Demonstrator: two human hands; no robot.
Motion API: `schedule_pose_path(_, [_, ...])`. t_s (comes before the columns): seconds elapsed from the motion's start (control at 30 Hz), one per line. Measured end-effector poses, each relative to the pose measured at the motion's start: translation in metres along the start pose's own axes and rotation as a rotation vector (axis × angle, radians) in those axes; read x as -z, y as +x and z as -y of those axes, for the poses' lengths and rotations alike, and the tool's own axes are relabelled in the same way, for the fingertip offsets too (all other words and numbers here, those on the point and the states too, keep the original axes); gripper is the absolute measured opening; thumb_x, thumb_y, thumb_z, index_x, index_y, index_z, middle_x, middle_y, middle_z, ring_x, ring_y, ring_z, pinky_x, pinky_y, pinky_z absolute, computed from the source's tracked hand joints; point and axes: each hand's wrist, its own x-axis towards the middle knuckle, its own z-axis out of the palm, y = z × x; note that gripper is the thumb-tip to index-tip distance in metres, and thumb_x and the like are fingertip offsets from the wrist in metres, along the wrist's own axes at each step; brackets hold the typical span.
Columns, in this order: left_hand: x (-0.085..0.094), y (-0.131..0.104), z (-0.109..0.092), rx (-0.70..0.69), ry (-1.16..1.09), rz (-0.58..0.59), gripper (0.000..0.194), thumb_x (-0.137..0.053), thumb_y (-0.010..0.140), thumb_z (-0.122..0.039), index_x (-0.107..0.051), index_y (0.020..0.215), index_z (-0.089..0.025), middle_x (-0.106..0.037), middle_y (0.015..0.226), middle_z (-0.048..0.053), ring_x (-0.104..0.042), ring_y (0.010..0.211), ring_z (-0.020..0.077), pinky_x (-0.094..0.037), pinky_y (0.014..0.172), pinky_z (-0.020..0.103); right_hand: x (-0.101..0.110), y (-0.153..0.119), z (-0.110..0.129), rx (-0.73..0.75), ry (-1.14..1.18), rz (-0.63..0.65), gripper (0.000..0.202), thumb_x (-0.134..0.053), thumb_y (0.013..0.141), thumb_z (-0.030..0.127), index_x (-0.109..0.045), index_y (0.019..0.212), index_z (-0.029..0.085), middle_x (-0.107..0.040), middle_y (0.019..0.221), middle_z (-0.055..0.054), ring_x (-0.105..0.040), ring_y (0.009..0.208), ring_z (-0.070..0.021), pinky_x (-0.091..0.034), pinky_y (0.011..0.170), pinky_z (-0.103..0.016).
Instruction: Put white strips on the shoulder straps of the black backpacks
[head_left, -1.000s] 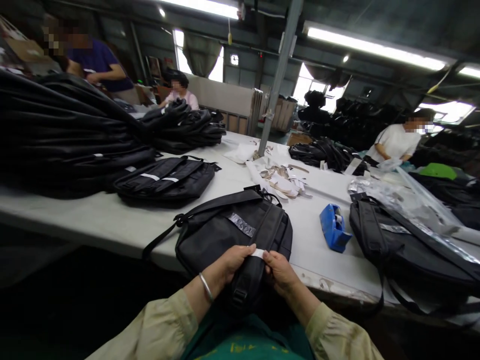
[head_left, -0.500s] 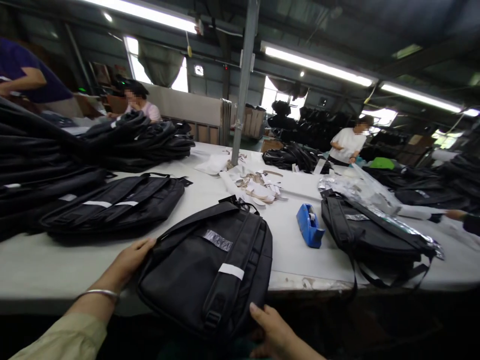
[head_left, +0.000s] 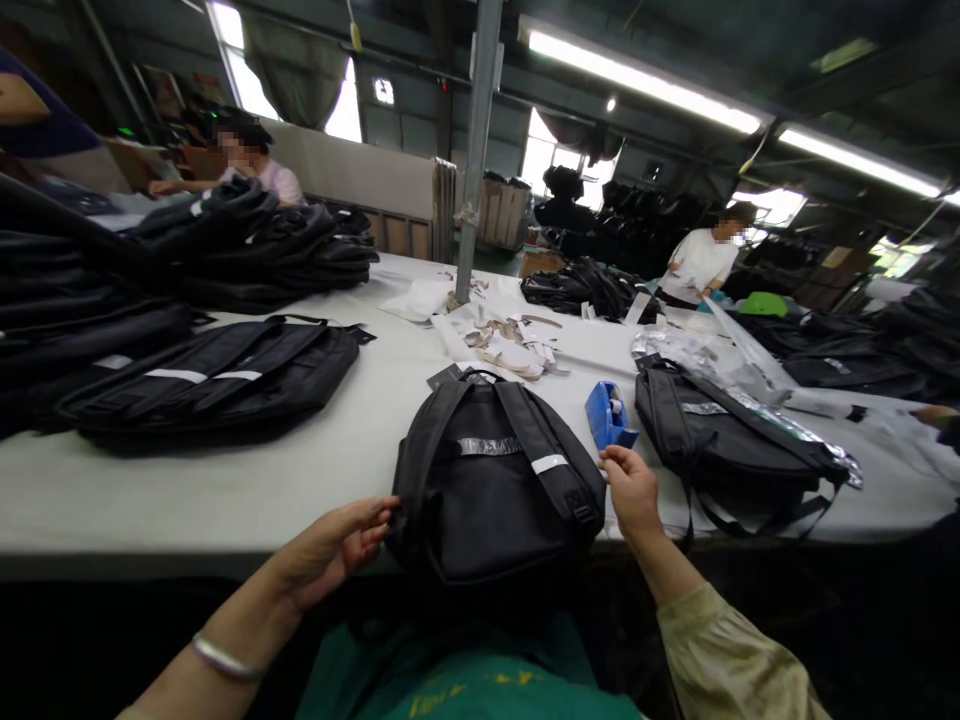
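A black backpack (head_left: 495,490) lies at the table's front edge, its strap side up and its top pointing away. White tape bands one strap, and a silvery strip crosses its middle. My left hand (head_left: 337,550) pinches the bag's left side. At the right side, my right hand (head_left: 631,490) has its thumb and fingertips pressed together beside the bag, close to the blue tape dispenser (head_left: 609,415); what it holds, if anything, is too small to name.
Another backpack (head_left: 217,385) lies left, before a tall pile of black bags (head_left: 75,290). A backpack (head_left: 735,430) with straps hanging over the edge lies right. Paper scraps (head_left: 510,345) surround a metal post (head_left: 478,150). Co-workers stand or sit beyond; a hand shows far right.
The backpack has turned more upright and shifted right. My left hand has moved right along with it, and my right hand has gone up from its lower corner towards the tape dispenser.
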Motion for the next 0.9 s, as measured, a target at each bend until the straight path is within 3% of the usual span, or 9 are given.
schedule_pose_path(0.07, [-0.012,0.009,0.000,0.028,-0.033,0.030,0.033,-0.086,0.060,-0.028,-0.070,0.085,-0.014,-0.062,0.072,0.003,-0.056,0.059,0.0111,-0.047,0.051,0.020,-0.019,-0.027,0.013,0.099,-0.022,0.212,0.024,-0.061,0.075,0.036,-0.066,0.092,0.019,-0.071,0.090,-0.008,-0.067,0.079,-0.0214,-0.052,0.071,-0.033])
schedule_pose_path(0.17, [-0.025,0.024,-0.005,0.002,0.223,0.006,0.040,-0.087,0.059,-0.042,-0.066,0.079,-0.014,-0.054,0.063,-0.002,-0.048,0.052,0.0095,-0.038,0.046,0.021,-0.054,-0.075,0.021,0.091,-0.036,0.529,0.022,-0.060,0.079,0.034,-0.067,0.091,0.017,-0.072,0.089,-0.006,-0.068,0.074,-0.0184,-0.053,0.070,-0.031])
schedule_pose_path(0.3, [-0.038,0.032,-0.014,-0.274,0.622,-0.283,0.062,-0.089,0.047,-0.048,-0.068,0.093,-0.012,-0.067,0.084,0.007,-0.062,0.075,0.0206,-0.045,0.060,0.027,-0.099,-0.106,0.016,-0.018,-0.046,0.711,0.028,-0.063,0.080,0.031,-0.067,0.103,0.016,-0.072,0.095,-0.007,-0.069,0.081,-0.0183,-0.055,0.075,-0.031])
schedule_pose_path(0.37, [-0.042,0.032,-0.016,-0.274,0.603,-0.277,0.069,-0.089,0.046,-0.048,-0.067,0.101,-0.011,-0.070,0.097,0.011,-0.064,0.085,0.0241,-0.047,0.064,0.029,-0.120,-0.106,0.015,-0.022,-0.057,0.743,0.040,-0.066,0.080,0.030,-0.064,0.117,0.016,-0.072,0.103,-0.008,-0.068,0.091,-0.0190,-0.054,0.084,-0.032])
schedule_pose_path(0.47, [-0.046,0.031,-0.020,-0.141,0.380,-0.098,0.066,-0.088,0.052,-0.050,-0.066,0.100,-0.011,-0.070,0.096,0.012,-0.065,0.077,0.0200,-0.048,0.061,0.027,-0.146,-0.101,0.021,-0.006,-0.045,0.852,0.064,-0.074,0.076,0.030,-0.055,0.137,0.021,-0.072,0.106,-0.006,-0.067,0.097,-0.0194,-0.051,0.089,-0.033])
schedule_pose_path(0.6, [-0.053,0.028,-0.028,-0.159,0.194,0.051,0.054,-0.089,0.053,-0.044,-0.068,0.089,-0.011,-0.071,0.086,0.011,-0.065,0.072,0.0171,-0.051,0.065,0.026,-0.170,-0.099,0.038,-0.068,0.082,1.039,0.057,-0.078,0.073,0.033,-0.066,0.127,0.021,-0.072,0.087,-0.002,-0.066,0.085,-0.0181,-0.051,0.082,-0.031])
schedule_pose_path(0.67, [-0.054,0.027,-0.035,-0.245,0.183,-0.047,0.049,-0.087,0.056,-0.041,-0.068,0.089,-0.011,-0.071,0.085,0.011,-0.065,0.072,0.0170,-0.050,0.062,0.025,-0.174,-0.094,0.051,-0.123,0.183,1.049,0.048,-0.079,0.071,0.033,-0.072,0.116,0.017,-0.073,0.086,-0.003,-0.065,0.083,-0.0174,-0.050,0.079,-0.030])
schedule_pose_path(0.8, [-0.050,0.038,-0.050,-0.504,0.121,-0.316,0.047,-0.081,0.062,-0.038,-0.066,0.100,-0.014,-0.070,0.097,0.009,-0.065,0.082,0.0185,-0.050,0.065,0.025,-0.173,-0.064,0.093,-0.146,0.354,0.951,0.044,-0.078,0.072,0.034,-0.072,0.113,0.018,-0.074,0.110,-0.009,-0.067,0.092,-0.0186,-0.049,0.078,-0.031])
schedule_pose_path(0.9, [-0.042,0.053,-0.054,-0.464,0.253,-0.372,0.043,-0.072,0.070,-0.042,-0.066,0.101,-0.014,-0.069,0.109,0.013,-0.063,0.102,0.0281,-0.051,0.076,0.034,-0.173,-0.046,0.118,-0.088,0.286,0.923,0.042,-0.074,0.076,0.028,-0.069,0.117,0.019,-0.072,0.116,-0.008,-0.067,0.090,-0.0163,-0.048,0.076,-0.029])
